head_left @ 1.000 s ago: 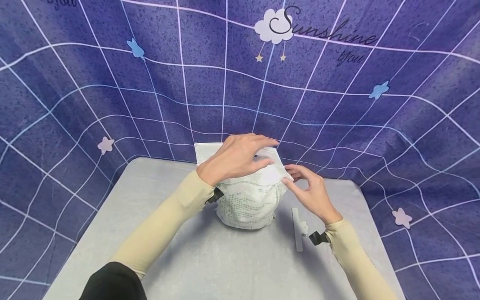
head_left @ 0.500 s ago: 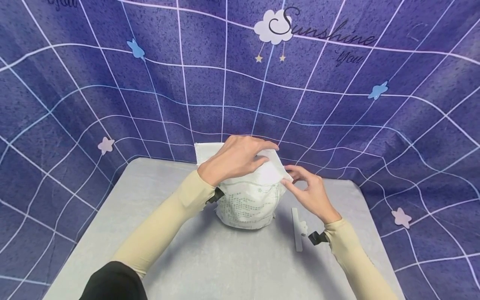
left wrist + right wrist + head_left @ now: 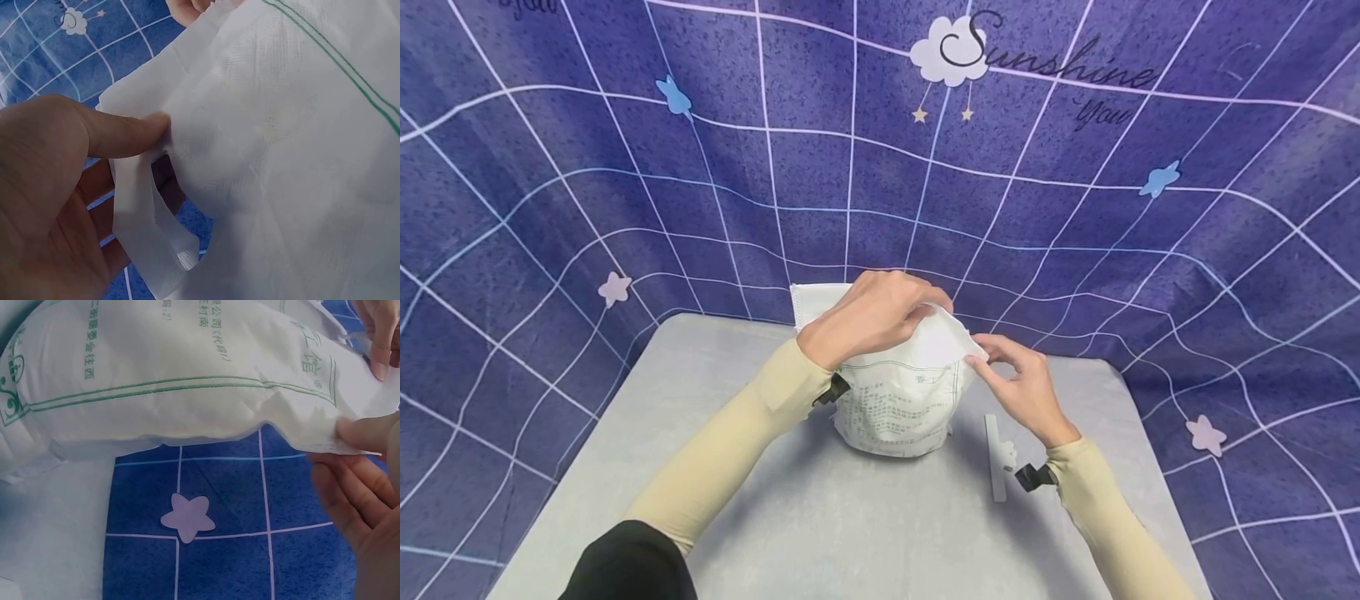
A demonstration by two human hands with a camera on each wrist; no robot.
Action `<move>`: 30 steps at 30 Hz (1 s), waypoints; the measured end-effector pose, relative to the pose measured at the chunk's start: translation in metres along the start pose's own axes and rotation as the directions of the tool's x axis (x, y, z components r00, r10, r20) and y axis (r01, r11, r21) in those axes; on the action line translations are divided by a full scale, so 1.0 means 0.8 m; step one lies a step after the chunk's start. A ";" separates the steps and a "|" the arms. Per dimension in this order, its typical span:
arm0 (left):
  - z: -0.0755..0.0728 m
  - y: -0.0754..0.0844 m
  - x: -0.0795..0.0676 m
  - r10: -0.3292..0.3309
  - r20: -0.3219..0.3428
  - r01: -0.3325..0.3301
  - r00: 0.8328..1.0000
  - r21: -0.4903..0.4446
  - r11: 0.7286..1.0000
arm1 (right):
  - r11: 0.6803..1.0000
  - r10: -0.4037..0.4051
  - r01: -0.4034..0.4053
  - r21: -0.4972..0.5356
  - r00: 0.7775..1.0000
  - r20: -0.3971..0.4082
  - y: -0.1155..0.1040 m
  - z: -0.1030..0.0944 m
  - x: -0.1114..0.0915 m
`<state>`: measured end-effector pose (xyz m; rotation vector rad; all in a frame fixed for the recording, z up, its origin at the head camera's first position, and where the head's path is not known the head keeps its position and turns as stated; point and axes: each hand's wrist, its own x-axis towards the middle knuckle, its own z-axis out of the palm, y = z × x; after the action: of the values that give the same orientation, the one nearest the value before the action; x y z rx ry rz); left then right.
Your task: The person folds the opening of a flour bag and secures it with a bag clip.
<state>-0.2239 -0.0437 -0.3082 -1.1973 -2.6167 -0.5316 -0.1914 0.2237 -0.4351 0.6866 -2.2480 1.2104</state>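
Fingers of the left hand (image 3: pixel 868 317) had curled tighter, pinching the top flap of the white bag (image 3: pixel 898 400); a second before they lay flatter. At its four o'clock, the right hand (image 3: pixel 1026 387) pinched the flap's corner. Mid-bench (image 3: pixel 715 417) stood the bag, mouth being gathered. White clip (image 3: pixel 996 458) lay at five o'clock. Contents stayed hidden.
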 end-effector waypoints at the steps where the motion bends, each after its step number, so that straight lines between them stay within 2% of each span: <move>1: 0.000 0.000 0.000 0.002 -0.002 -0.002 1.000 -0.010 1.000 | 1.000 -0.008 0.008 0.009 1.000 -0.010 0.001 0.000 -0.001; 6: 0.001 -0.002 0.003 0.021 -0.011 -0.021 1.000 -0.030 0.999 | 0.993 -0.089 0.096 0.072 0.991 -0.097 0.001 0.004 -0.004; 10: 0.000 -0.002 0.004 0.039 -0.015 -0.040 0.999 -0.025 0.999 | 0.968 -0.183 0.207 0.142 0.969 -0.167 -0.008 0.009 -0.003; 13: -0.001 -0.003 0.004 0.048 -0.016 -0.049 0.999 -0.033 0.998 | 0.950 -0.229 0.261 0.170 0.956 -0.186 -0.017 0.012 0.000; 16: -0.001 -0.004 0.004 0.052 -0.015 -0.053 0.999 -0.051 0.997 | 0.945 -0.241 0.273 0.179 0.954 -0.180 -0.017 0.014 0.000; 20: 0.000 -0.006 0.005 0.050 -0.013 -0.051 0.999 -0.068 0.996 | 0.948 -0.207 0.229 0.222 0.971 -0.117 -0.007 0.014 -0.005; 24: 0.000 -0.007 0.006 0.041 -0.010 -0.042 0.999 -0.085 0.996 | 0.944 -0.117 0.111 0.311 0.993 0.002 0.001 0.007 -0.009; 30: -0.001 -0.006 0.006 0.032 -0.004 -0.032 0.999 -0.088 0.996 | 0.915 0.020 -0.063 0.398 0.994 0.111 0.002 -0.001 -0.006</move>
<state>-0.2306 -0.0441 -0.3071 -1.2609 -2.5918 -0.6486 -0.1887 0.2261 -0.4383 0.8740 -2.1212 1.7201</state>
